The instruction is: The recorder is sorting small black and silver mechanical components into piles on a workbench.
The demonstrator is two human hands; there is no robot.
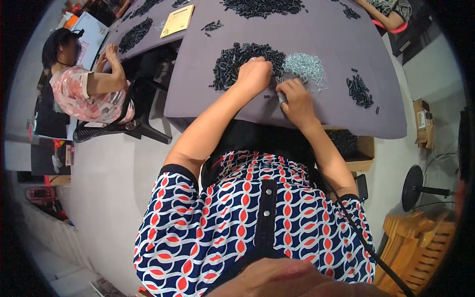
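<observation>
A wide pile of small black cylindrical parts (230,62) lies on the grey cloth-covered table (198,99). My left hand (255,76) rests over the right side of this pile, its fingers curled closed; anything in them is hidden. To its right, my right hand (297,101) is closed around a small grey, tube-like piece (282,97) near the table's front edge. Just beyond the right hand is a heap of small, shiny, pale silver-blue pins (307,67), touching the black pile. A loose black part (266,96) lies between my hands.
A smaller black heap (360,91) lies at the right, and another large one (260,6) at the far edge. A yellow booklet (177,21) sits back left. A person (91,84) works at the left on a black chair (143,111). A cardboard box (363,148) stands below the table.
</observation>
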